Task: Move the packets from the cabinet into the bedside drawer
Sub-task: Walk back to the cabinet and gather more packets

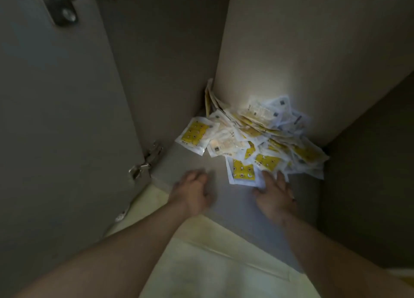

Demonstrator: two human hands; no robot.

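Glossy film packets [257,138] in a matt board cabinet [291,51]

The packets look like thin clear and white plastic film, slick and shiny where the light falls, with yellow printed sheets sealed inside. The cabinet's shelf [233,199], walls and door [67,118] are smooth, matt grey-beige board with no visible grain. The hinge [146,161] on the door is bright polished metal. The floor [219,264] below is pale cream and smooth with a faint sheen; its material cannot be told.

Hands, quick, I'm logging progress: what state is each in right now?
Left hand: open, holding nothing, over the grey cabinet shelf.
Right hand: open, straight fingers touching the heap of white-and-yellow plastic packets.
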